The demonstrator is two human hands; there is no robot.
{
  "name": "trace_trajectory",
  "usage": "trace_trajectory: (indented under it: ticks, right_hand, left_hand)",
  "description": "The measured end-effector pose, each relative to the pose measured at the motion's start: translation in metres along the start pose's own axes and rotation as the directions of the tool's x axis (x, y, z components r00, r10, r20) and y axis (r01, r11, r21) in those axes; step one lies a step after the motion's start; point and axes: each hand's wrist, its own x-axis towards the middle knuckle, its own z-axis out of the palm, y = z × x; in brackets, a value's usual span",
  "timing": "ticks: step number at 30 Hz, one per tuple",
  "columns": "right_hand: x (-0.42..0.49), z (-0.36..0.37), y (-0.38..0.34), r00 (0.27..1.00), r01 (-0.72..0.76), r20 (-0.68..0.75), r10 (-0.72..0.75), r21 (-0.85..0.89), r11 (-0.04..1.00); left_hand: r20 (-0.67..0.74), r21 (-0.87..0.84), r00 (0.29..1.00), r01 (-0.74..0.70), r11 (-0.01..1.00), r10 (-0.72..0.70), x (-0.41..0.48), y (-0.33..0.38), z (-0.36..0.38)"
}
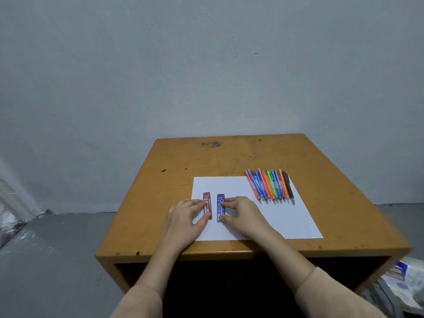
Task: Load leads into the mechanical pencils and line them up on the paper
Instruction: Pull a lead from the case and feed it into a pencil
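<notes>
Left hand (185, 218), right hand (241, 215), 2 rectangular cases (220, 208)

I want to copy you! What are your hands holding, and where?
Nothing lifted: the left hand touches the red lead case at its left edge, the right hand the blue lead case at its right edge.
</notes>
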Motion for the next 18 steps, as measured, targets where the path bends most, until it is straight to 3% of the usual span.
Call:
trace_trajectory:
  ticks: [18]
  right_hand:
    - [0.0073,0.0034,-0.0103,0.999,0.034,-0.013,-0.033,0.056,0.998]
  left_hand:
    - [0.053,0.026,0.999,-0.001,1.0,0.0,0.0008,0.0027,-0.0043]
